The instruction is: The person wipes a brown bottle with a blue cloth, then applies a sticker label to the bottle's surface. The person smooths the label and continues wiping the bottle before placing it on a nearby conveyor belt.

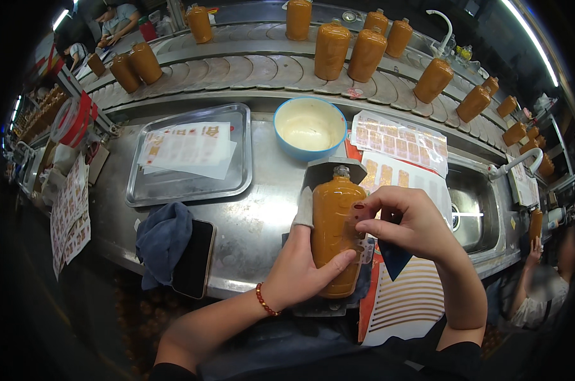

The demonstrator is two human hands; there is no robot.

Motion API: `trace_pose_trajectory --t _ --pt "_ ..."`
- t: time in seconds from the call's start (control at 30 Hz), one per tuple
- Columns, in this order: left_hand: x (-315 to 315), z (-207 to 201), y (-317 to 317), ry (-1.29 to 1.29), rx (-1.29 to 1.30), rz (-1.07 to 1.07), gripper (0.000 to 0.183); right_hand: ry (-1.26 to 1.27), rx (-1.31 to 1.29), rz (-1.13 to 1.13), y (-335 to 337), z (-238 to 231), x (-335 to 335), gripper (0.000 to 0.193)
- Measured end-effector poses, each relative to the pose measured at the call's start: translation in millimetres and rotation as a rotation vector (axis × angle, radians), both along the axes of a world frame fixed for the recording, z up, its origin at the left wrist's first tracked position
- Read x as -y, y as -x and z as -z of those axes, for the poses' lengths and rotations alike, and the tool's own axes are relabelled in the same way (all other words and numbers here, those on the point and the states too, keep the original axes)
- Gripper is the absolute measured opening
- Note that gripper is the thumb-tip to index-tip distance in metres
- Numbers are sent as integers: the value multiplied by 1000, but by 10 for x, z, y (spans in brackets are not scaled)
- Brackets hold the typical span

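Note:
A brown glazed bottle (335,209) leans in front of me against a grey angled rest (357,173). My left hand (307,257) is closed round its lower left side, thumb across the front. A pale cloth cover (304,208) wraps one of its fingers. My right hand (407,219) pinches the upper end of a clear decal strip (360,213) with small red marks, lying along the bottle's right side. Beneath that hand a dark blue pointed blade (394,259) sticks out, apparently tucked in the palm. The decal's lower end is near my left thumb.
A blue-rimmed bowl (309,130) stands behind the bottle. Decal sheets (398,143) lie right, beside a sink (481,216). Left are a metal tray (244,152), a blue cloth (163,244) and a phone (195,259). Bottles stand on a conveyor (236,76); other people work beyond.

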State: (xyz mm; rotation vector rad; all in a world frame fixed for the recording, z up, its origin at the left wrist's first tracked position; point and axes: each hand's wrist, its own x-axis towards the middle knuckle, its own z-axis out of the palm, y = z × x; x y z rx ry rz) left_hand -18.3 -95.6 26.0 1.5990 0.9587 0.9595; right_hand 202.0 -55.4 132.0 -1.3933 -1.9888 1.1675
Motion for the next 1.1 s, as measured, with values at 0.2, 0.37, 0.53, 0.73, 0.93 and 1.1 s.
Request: trace_pose_trajectory --t 0.2,0.37,0.53,0.73,0.93,1.1 --pt "-102 118 14 113 157 15 97 -17 -93 80 54 162 -151 14" --pt "-185 192 92 141 128 34 97 -65 -62 72 141 236 -220 11" --pt "-259 200 95 101 107 37 98 -10 -69 117 182 271 -270 12" --pt "-315 293 132 93 99 41 100 17 -77 121 217 319 -322 12" --pt "-329 338 147 60 90 38 101 37 -75 120 239 338 -345 13" --pt "-332 326 159 70 63 37 102 20 -115 116 252 382 -352 13"
